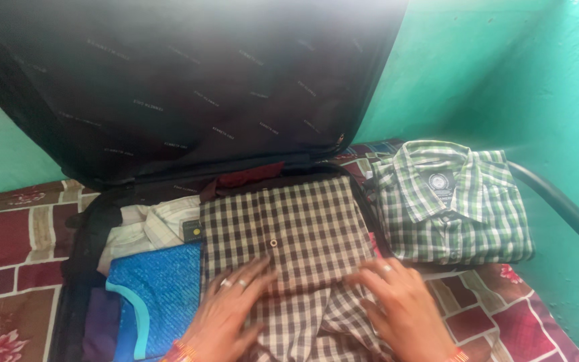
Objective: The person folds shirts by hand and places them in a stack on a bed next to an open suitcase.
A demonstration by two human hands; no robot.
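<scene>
Brown-and-cream checked shirt (283, 234), folded, lying in the open black suitcase (85, 234), on top of the clothes packed there, its small button facing up. Left hand (226, 315) flat on the lower left part of this shirt, fingers spread and pressing down, pinching nothing, rings on two fingers and orange bangles at the wrist. Right hand (400, 302) flat on the lower right part of the same shirt, fingers spread too, palm down, gripping nothing, a ring on one finger. Between and below the two hands, the shirt's cloth rumpled into loose folds. Just left of the checked shirt, inside the suitcase: a blue knitted garment (159, 285) with a light blue trim, and above that a cream striped shirt (145, 224) with a small dark tag beside it. Behind the checked shirt, at the far edge of the suitcase, a strip of dark red cloth (246, 177). Behind all that, the suitcase lid (189, 87) standing raised, black lining facing the camera. Just right of the suitcase, outside it, a folded green-and-white checked shirt (450, 204), collar up, resting on the red patterned bedspread (8, 245). Behind everything, a green wall (477, 67); right of the green shirt, a dark curved bar (564, 208).
</scene>
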